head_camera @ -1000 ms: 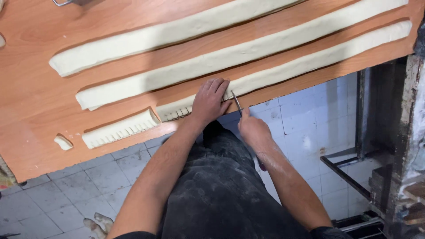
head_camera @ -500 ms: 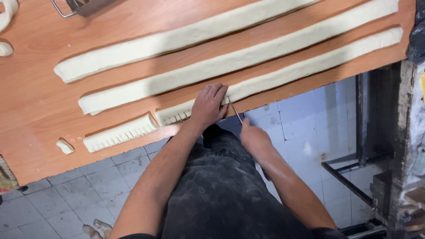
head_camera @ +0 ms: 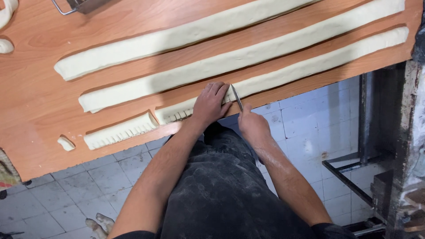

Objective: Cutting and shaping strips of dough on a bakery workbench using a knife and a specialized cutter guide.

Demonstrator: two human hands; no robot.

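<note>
Three long ropes of pale dough lie across a wooden table (head_camera: pixel 40 110). My left hand (head_camera: pixel 210 104) presses flat on the nearest dough rope (head_camera: pixel 310 64), just right of its scored, sliced part (head_camera: pixel 173 115). My right hand (head_camera: pixel 252 125) grips a thin metal blade (head_camera: pixel 237 97) whose edge stands against the dough beside my left fingers. A separate cut block of sliced dough (head_camera: pixel 119 131) lies to the left, with a small dough end piece (head_camera: pixel 66 143) beyond it.
The middle dough rope (head_camera: pixel 230 62) and the far dough rope (head_camera: pixel 177 37) run behind. A metal utensil (head_camera: pixel 75 5) sits at the top edge, with dough scraps (head_camera: pixel 6 45) at top left. White tiled floor (head_camera: pixel 310 119) lies below; a dark metal frame (head_camera: pixel 398 155) stands at right.
Both hands have shifted slightly right along the nearest rope, and the sliced stretch behind my left hand has grown a little. The blade stays against the dough.
</note>
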